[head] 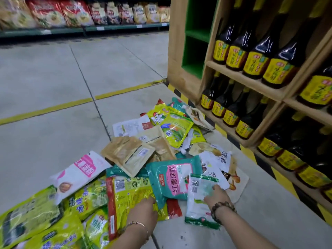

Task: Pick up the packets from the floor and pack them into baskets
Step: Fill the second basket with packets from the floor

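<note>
Several food packets lie scattered in a heap on the grey floor [53,72]. My left hand [143,207] rests on a yellow-green packet with a red edge [129,194], fingers curled at the lower edge of a teal packet with a pink label [170,178]. My right hand [217,196] lies on a clear white packet with green ends [197,200], fingers curled at its top right edge. A pink-and-white packet [80,171], tan pouches [127,153] and lime-green packets [176,130] lie further out. No basket is in view.
A wooden rack [188,56] with dark sauce bottles [255,60] stands at the right, edged by yellow-black floor tape [280,175]. A yellow line [53,108] crosses the floor. A far shelf [80,29] holds snack bags. A thin metal rod [155,241] shows by my left wrist.
</note>
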The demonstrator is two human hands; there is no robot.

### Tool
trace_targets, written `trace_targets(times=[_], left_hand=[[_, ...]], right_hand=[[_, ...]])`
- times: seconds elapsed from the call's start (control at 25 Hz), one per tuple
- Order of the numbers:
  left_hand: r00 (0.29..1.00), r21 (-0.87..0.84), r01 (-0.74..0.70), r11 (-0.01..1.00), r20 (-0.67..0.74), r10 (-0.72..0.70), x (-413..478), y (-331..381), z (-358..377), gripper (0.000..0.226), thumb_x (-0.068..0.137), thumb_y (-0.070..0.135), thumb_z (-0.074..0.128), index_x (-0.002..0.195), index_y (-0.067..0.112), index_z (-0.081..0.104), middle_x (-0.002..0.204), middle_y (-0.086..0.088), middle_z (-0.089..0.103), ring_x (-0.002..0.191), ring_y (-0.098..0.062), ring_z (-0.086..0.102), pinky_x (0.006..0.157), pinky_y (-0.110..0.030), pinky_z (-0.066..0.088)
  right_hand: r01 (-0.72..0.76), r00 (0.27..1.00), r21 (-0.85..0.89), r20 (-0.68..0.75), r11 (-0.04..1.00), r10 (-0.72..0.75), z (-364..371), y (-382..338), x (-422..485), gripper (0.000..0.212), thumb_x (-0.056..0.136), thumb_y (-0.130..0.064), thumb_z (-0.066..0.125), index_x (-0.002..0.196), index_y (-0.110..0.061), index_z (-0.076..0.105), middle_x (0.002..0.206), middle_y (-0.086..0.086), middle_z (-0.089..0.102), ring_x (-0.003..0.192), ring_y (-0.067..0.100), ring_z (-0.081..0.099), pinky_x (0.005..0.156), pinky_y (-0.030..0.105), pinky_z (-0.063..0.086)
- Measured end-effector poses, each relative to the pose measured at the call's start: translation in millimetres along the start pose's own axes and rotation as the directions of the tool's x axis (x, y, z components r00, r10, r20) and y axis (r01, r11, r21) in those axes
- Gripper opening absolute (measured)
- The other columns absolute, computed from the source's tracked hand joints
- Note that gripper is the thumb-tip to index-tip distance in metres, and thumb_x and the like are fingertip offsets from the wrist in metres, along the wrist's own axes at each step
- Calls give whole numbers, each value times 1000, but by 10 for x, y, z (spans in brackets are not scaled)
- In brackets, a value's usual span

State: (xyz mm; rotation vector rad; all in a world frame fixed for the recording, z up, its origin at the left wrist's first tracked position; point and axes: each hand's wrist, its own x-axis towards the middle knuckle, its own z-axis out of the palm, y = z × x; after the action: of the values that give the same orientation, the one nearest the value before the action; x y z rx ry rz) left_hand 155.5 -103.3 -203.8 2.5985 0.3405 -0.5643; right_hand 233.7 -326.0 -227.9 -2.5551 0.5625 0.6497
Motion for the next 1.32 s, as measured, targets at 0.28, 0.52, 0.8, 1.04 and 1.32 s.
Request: trace_targets(times=[0.28,0.52,0.8,1.04,1.32], left_hand=[[995,-25,-97,995,12,97,313,137,253,22,93,24,45,111,23,56,121,0,57,107,-19,57,85,-25,47],[994,-317,8,949,-99,-41,426,217,267,9,92,23,50,89,30,56,79,5,62,72,-16,57,60,-24,43],[977,-672,61,738,-112,-183,482,277,463,16,85,14,61,77,27,65,73,2,68,73,-20,63,73,-35,54],[962,-931,247,270,270,49,456,451,436,24,81,3,66,105,8,63,89,-3,72,76,-18,68,64,-27,55],[946,-976,197,94,165,-279,458,258,226,21,76,-12,66,93,0,63,63,1,69,44,-4,62,39,-13,45]], right_hand=[[-300,950,204,-25,932,312,316,175,197,77,70,-48,76,126,-11,40,131,11,49,119,31,50,96,41,39],[-221,953,539,-56,813,297,555,336,292,26,74,-23,77,79,-15,53,89,6,62,77,24,58,83,41,52],[-166,978,774,50,611,201,616,391,182,26,84,-7,66,109,-4,62,108,12,65,89,27,63,65,30,55],[95,987,794,4,600,-161,202,93,-155,10,82,2,66,85,-7,65,83,13,72,78,30,67,74,45,56],[480,870,102,76,871,-488,-66,-929,295,56,84,-31,68,132,-18,45,126,0,51,115,16,49,94,30,44]])
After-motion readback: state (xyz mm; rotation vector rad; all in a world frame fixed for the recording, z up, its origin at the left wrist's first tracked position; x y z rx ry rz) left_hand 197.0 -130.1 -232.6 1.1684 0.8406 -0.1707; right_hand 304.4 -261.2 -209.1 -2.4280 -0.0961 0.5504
